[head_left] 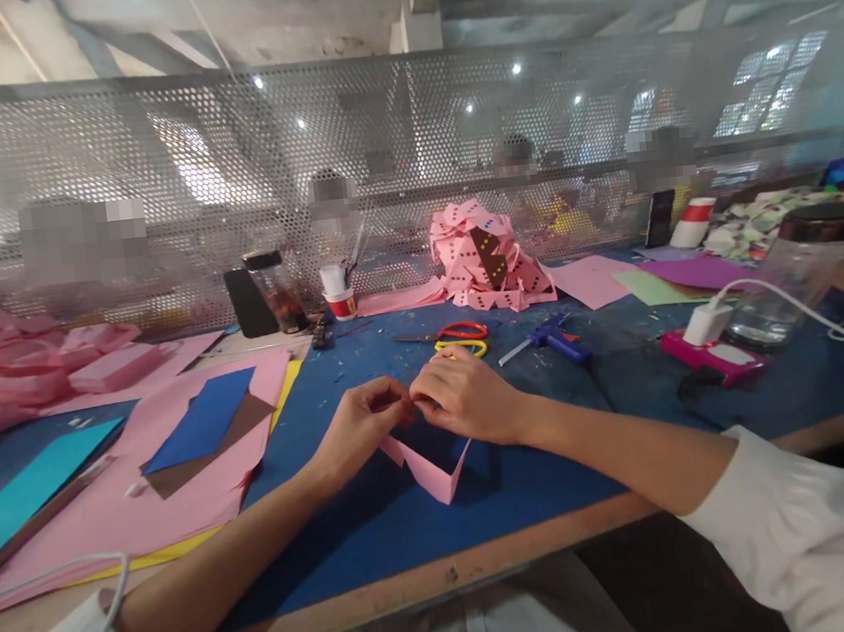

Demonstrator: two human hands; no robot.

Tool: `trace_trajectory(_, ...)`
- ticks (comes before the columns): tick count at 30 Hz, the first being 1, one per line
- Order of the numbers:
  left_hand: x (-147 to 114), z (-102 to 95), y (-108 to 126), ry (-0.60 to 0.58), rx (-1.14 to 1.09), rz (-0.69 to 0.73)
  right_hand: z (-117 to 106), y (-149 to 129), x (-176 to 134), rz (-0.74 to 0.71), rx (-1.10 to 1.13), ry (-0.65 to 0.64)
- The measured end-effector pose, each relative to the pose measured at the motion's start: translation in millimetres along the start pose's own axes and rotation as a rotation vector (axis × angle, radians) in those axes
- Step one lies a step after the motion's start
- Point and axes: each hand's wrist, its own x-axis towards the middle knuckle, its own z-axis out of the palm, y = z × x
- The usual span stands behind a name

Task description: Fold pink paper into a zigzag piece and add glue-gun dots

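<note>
A perforated metal screen [372, 130] stands behind a blue-topped table [327, 557]; a stack of pink sheets [218, 493] lies at the left; a dotted pink paper pile [466, 261] sits at the back; over the table's near part the right hand [468, 397] and left hand [364, 418] meet, fingers of both pinched closed on a folded pink strip [435, 480], its corner towards the near edge; beyond lie a glue gun [560, 339] and red-handled scissors [439, 333].
</note>
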Motion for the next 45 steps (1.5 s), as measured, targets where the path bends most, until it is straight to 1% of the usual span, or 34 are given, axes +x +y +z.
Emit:
trace_trajectory(3,-0.1,-0.4,-0.9,0.006,0.01,0.01,-1.0,-0.9,0.0,0.007,0.005,-0.003)
trace_trajectory(9,-0.5,-0.8,0.0,0.009,0.005,0.026,-2.8,-2.2,0.1,0.107,0.13,0.021)
trace_trajectory(13,-0.8,0.3,-0.3,0.006,-0.004,0.023,-2.1,-2.8,0.5,0.141,0.139,0.028)
trace_trajectory(20,-0.7,1.3,0.3,0.004,-0.021,0.003,-1.3,-4.1,1.4,0.096,0.053,0.011)
trace_trajectory(26,-1.4,0.8,1.0,0.002,0.016,0.025,0.7,-3.5,0.7,0.033,-0.025,0.005)
trace_trajectory(32,-1.4,0.0,1.1,0.021,0.007,0.02,-0.4,-2.4,0.0,0.027,0.017,0.005)
trace_trajectory(37,-0.8,0.2,5.1,0.035,-0.03,-0.022,-1.1,-1.0,-0.8,0.007,0.0,-0.008)
trace_trajectory(41,-1.3,0.0,5.1,0.033,-0.027,-0.018,-2.0,-0.4,-1.2,0.0,-0.002,-0.009)
trace_trajectory(43,-1.6,-0.4,4.3,0.029,-0.012,-0.002,-2.1,-0.9,-1.0,0.009,0.027,0.004)
trace_trajectory(45,-1.7,-0.7,3.8,0.027,0.001,0.018,-1.8,-1.9,-0.5,0.05,0.094,0.029)
